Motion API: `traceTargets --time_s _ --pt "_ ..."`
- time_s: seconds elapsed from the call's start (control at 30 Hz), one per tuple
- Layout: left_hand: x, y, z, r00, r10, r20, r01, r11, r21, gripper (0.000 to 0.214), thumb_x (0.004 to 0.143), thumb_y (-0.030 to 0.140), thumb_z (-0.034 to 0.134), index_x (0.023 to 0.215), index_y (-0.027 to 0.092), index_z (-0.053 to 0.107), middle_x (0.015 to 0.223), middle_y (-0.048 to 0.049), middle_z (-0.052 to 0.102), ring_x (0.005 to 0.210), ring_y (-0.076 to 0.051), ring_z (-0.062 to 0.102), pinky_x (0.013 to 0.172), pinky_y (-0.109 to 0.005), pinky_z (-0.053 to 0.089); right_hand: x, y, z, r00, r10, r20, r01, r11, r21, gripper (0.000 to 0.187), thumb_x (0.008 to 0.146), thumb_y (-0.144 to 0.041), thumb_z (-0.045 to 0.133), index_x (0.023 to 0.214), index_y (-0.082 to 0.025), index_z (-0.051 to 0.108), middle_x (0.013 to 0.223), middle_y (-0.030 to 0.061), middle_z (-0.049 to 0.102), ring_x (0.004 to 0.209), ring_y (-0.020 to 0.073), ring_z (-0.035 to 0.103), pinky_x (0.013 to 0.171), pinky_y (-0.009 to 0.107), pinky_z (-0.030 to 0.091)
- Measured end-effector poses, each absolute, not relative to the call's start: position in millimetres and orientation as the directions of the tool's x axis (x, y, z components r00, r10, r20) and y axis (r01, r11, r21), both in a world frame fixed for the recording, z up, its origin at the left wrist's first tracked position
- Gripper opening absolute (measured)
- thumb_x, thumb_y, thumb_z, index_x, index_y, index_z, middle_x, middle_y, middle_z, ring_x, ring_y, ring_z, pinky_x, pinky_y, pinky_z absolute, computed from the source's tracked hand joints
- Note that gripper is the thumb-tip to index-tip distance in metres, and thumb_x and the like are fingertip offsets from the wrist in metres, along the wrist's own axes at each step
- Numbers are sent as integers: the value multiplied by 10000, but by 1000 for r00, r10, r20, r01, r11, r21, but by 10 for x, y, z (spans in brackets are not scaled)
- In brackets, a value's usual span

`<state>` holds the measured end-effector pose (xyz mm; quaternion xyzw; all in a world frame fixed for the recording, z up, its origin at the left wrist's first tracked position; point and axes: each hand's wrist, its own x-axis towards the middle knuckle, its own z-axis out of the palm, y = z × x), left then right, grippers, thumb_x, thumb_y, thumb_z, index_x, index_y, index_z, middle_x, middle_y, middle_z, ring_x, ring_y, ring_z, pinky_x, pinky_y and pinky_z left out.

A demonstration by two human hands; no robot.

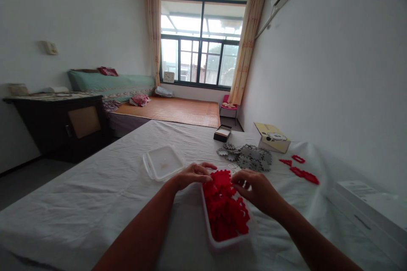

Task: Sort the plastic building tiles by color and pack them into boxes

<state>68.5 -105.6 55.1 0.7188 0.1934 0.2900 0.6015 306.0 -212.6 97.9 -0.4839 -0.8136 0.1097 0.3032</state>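
A white plastic container full of red interlocking plastic pieces stands on the cloth between my forearms. At its far end, a red toothed piece is raised between my two hands. My left hand grips the left edge of this piece, its thumb below and fingers above. My right hand has its fingers curled and closed at the piece's right edge; its fingertips are partly hidden. Left of the container lies a translucent lid.
Grey toothed pieces are heaped beyond my right hand. Nearby are a small black box, a yellow box and loose red pieces. A white box lies at the right by the wall. White cloth covers the surface.
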Motion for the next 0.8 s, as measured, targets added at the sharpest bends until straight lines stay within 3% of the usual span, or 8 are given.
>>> traceTargets --time_s 0.13,0.23,0.33,0.43,0.5,0.6,0.73,0.8 --pt "657 -1051 554 737 640 217 -118 -195 974 241 722 372 662 731 145 743 1091 -113 655 1079 -283 538 951 -379 364 2887 -2281 1015 -470 769 434 716 619 -322 148 825 -347 551 758 -241 631 781 17 648 783 157 564 727 279 455" --pt "662 -1021 508 682 696 223 -133 -182 974 274 749 387 632 802 141 742 973 -109 698 1102 -277 529 983 -377 338 2833 -2271 1007 -417 789 450 733 585 -347 236 872 -374 483 750 -236 630 773 20 650 767 154 554 737 285 442" --pt "690 -997 466 652 740 168 -139 -101 985 354 767 417 610 937 124 714 988 -119 694 996 -258 585 935 -375 377 2803 -2152 953 -385 788 480 749 571 -337 249 905 -342 421 1002 -240 626 1008 49 657 952 185 531 844 328 417" --pt "719 -981 447 595 794 124 -168 -27 985 414 775 463 588 1011 137 684 1012 -114 684 964 -243 596 888 -357 408 2737 -2013 886 -486 792 369 752 594 -287 332 912 -365 403 1199 -271 540 1151 36 626 1071 207 485 905 370 381" --pt "728 -969 438 559 824 94 -169 2 986 409 771 470 592 1004 146 683 1029 -106 677 985 -240 587 872 -341 419 2682 -1948 860 -487 813 319 772 571 -279 308 919 -369 384 1124 -269 590 1050 26 669 1010 199 512 884 363 384" --pt "724 -944 420 538 841 65 -156 24 987 373 763 440 616 983 148 688 969 -92 687 917 -216 602 814 -310 440 2604 -1921 850 -450 809 377 786 559 -262 266 909 -358 411 960 -255 651 1024 25 674 993 195 511 891 360 365" --pt "722 -905 396 525 847 82 -155 0 988 338 744 411 651 922 130 705 750 -61 690 747 -172 610 752 -281 443 2583 -1969 868 -491 791 366 761 593 -261 271 913 -362 397 981 -267 642 1037 16 674 1014 198 513 870 363 376" --pt "728 -895 395 516 853 77 -156 6 988 327 730 399 667 909 129 708 797 -70 701 758 -177 615 755 -283 443 2686 -1937 894 -516 776 363 722 622 -302 297 927 -350 367 962 -267 650 1001 6 684 1000 173 531 873 337 387"
